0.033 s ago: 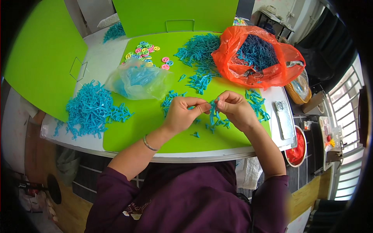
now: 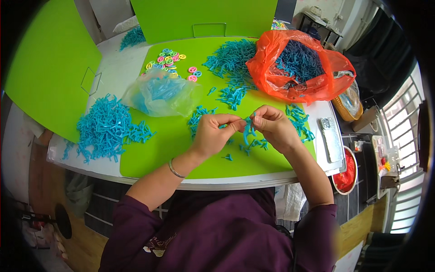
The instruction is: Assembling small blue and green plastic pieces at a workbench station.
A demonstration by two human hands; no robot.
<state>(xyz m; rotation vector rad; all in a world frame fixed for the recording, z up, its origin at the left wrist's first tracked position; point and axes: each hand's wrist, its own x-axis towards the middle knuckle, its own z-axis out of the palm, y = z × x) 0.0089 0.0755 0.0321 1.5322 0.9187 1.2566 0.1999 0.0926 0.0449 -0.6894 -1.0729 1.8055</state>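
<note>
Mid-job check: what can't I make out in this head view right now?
- Blue plastic piece: its shape, too small, partly covered by fingertips of the left hand and the right hand.
- Orange bag: its lower contents, hidden by its walls.
- Clear bag: contents blurred by film.
- Red bowl: partly behind the table edge.

Your left hand (image 2: pixel 212 135) and right hand (image 2: pixel 273 127) meet just in front of you, fingertips pinched toward each other, almost touching. Both wrists are bent slightly inward. Your forearms come up from the lower edge and converge, the left one bare with a thin bangle (image 2: pixel 174 169) at the wrist.
</note>
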